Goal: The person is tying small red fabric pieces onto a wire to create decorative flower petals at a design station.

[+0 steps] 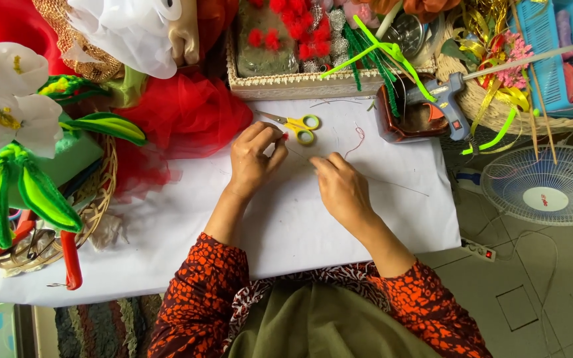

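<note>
My left hand (254,159) rests on the white table cover (187,225) with its fingertips pinched on a tiny red piece at the end of a thin wire (300,154). My right hand (341,185) lies a little to the right and nearer me, fingers closed on the same thin wire. Small yellow-handled scissors (298,124) lie just beyond my left hand. A loose red thread (358,139) curls on the cover past my right hand.
A blue glue gun (447,99) rests on a brown dish (411,122). Baskets of red pompoms (286,40) and ribbons stand at the back. White artificial flowers (8,99), red tulle (180,113) and red-handled pliers (69,258) fill the left. A fan (545,189) lies on the floor at right.
</note>
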